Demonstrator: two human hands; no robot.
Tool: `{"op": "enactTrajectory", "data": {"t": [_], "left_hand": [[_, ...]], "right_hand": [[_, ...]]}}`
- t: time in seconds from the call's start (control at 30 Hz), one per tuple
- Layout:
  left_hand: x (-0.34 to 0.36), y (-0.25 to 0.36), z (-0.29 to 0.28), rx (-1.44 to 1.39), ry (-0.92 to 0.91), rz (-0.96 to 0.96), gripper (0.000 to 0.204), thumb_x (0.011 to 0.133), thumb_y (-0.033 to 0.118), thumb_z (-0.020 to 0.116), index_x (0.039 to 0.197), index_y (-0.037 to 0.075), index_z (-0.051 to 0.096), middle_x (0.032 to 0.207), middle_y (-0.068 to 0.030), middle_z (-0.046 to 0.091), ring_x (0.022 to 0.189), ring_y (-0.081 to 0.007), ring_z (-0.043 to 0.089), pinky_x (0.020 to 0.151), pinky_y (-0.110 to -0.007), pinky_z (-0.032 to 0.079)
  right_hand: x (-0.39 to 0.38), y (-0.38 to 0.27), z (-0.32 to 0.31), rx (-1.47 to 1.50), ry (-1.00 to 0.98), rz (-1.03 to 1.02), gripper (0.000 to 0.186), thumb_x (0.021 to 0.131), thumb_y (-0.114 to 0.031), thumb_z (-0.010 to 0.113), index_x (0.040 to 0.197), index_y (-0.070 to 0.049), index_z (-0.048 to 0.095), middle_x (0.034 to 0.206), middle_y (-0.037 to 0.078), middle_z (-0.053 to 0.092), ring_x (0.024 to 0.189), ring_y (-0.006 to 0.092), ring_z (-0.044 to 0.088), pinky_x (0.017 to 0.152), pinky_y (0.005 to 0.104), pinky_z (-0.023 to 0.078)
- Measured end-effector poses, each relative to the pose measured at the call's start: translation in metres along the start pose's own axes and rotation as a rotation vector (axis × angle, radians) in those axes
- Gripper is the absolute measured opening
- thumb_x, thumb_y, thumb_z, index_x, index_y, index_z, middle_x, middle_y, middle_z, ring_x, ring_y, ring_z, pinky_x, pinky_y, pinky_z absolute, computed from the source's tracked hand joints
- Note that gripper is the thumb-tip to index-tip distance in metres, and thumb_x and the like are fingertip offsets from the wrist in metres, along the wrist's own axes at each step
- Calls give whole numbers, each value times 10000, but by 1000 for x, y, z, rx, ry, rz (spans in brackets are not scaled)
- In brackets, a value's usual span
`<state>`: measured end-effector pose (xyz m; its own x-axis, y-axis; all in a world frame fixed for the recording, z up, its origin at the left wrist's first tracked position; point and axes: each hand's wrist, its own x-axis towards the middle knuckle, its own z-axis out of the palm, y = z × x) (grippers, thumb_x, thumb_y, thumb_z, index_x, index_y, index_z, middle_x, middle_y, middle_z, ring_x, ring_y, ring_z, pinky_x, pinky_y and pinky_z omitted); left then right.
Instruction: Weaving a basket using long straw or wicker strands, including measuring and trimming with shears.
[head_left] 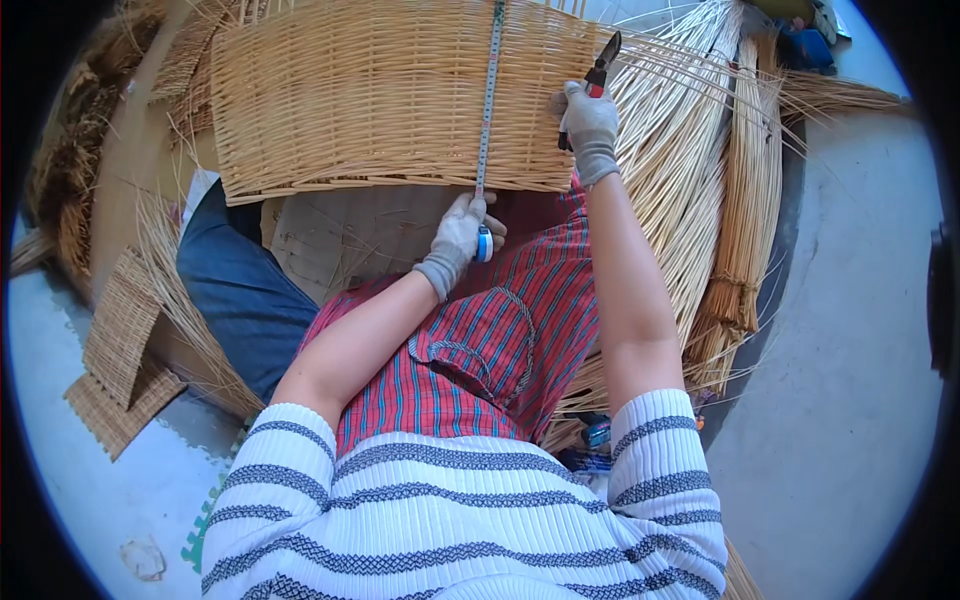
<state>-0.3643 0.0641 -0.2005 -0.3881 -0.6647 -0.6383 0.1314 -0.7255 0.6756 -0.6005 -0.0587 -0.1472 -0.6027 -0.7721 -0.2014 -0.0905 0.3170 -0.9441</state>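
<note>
A woven wicker panel (350,95) spans the top of the view, its near edge just above my lap. My left hand (462,235), in a grey-white glove, grips a blue and white tape measure (485,244) at that near edge. Its pulled-out blade (488,100) runs straight up across the weave. At the panel's right edge my gloved right hand (590,120) is closed around pruning shears (597,78) with red and black handles, their dark blades pointing up. Whether the right fingers also touch the panel cannot be made out.
Long pale wicker rods (670,180) lie in a heap to the right, beside a tied bundle (740,220). Small woven mats (125,320) are at the left, and brown fibre bundles (75,200) lie farther left. A red plaid apron (450,390) covers my lap.
</note>
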Motion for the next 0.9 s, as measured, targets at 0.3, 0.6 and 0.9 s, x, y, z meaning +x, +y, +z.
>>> {"op": "enactTrajectory", "data": {"t": [0.3,0.6,0.9], "left_hand": [[-6,-48,-15,-9,-86,-33,304,1163,309,469,1304,56,562,885,-113,728,722,-166,699,660,-338,600],[-1,1,-23,-98,-27,301,289,1146,340,535,1134,78,658,848,-68,738,685,-138,692,656,-295,591],[-20,6,-45,-128,85,40,313,1157,363,487,1230,72,575,841,-103,725,649,-178,701,598,-327,602]], "right_hand": [[4,-2,3,-114,99,-45,189,993,-234,741,990,-45,725,829,90,784,670,195,741,588,339,558],[12,30,-1,-81,88,-133,323,936,-268,771,1125,-26,670,884,103,730,813,245,719,781,414,558],[10,17,-1,-208,145,-107,303,927,-311,777,1022,-32,705,802,97,734,759,255,720,725,417,549]]}}
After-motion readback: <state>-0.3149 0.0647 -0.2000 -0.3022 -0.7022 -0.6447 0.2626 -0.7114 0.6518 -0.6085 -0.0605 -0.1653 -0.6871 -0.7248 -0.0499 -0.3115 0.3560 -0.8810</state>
